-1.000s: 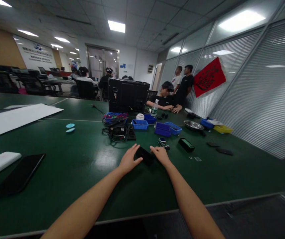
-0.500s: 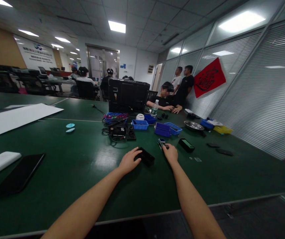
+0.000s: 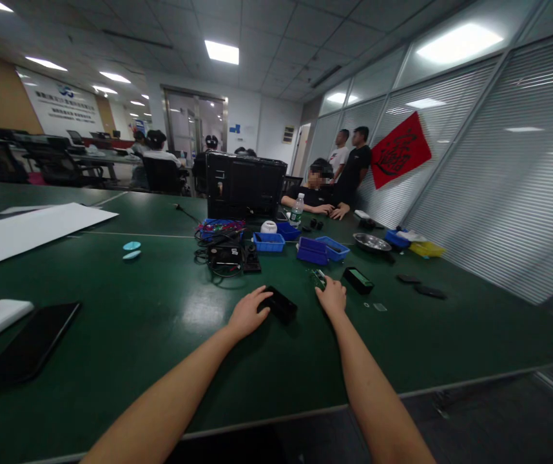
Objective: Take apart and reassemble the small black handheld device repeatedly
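My left hand [image 3: 249, 314] is at the left end of an open black plastic box [image 3: 283, 305], its fingertips over the far corner and its thumb at the near side. The box rests on the table. To the right, my right hand [image 3: 332, 298] is closed on a small circuit board [image 3: 318, 278] with a little screen; my fingers cover part of it. Just past that hand lies a second black box [image 3: 358, 280] with a green panel on top. A small ring [image 3: 366, 305] and a clear flat piece [image 3: 379, 307] lie nearer me.
Blue trays [image 3: 269, 242], tangled cables [image 3: 218, 248] and a black monitor [image 3: 245, 187] stand ahead. A metal bowl [image 3: 372, 242] and yellow tray [image 3: 426, 249] are at the right. A dark tablet [image 3: 29, 345] lies at the left. A person [image 3: 315, 193] sits across the table.
My right hand has turned the circuit board slightly, and its screen is now less visible. The left hand stays at the black box. The whole view has shifted a little.
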### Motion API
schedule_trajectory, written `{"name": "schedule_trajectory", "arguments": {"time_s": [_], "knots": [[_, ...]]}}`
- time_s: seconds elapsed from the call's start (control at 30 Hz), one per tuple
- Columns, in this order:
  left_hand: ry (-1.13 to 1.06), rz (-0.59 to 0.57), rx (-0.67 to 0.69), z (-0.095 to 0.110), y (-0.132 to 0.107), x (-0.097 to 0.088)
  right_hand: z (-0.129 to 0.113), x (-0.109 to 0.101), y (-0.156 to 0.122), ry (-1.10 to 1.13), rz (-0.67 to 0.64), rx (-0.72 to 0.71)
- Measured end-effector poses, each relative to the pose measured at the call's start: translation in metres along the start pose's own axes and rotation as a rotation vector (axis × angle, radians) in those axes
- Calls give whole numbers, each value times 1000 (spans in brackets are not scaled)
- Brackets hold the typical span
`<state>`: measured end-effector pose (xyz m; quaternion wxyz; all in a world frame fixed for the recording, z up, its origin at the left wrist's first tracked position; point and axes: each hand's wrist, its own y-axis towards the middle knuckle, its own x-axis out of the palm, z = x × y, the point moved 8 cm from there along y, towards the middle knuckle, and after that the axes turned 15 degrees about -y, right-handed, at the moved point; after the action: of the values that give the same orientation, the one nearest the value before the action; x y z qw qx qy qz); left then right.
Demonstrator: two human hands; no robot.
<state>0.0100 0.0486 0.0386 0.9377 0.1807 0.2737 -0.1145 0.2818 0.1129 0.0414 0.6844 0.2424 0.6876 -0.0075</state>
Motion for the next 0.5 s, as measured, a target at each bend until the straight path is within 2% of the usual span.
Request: {"name": "schedule_trajectory", "arguments": {"time_s": [0.23, 0.33, 0.5], "knots": [[4, -7, -16, 1, 0, -1, 3, 21, 11, 375, -142, 22], [2, -10, -16, 2, 0, -1, 3, 17, 10, 284, -125, 16], [-2, 4, -2, 1, 0, -1, 2, 0, 4, 77, 50, 4]]}}
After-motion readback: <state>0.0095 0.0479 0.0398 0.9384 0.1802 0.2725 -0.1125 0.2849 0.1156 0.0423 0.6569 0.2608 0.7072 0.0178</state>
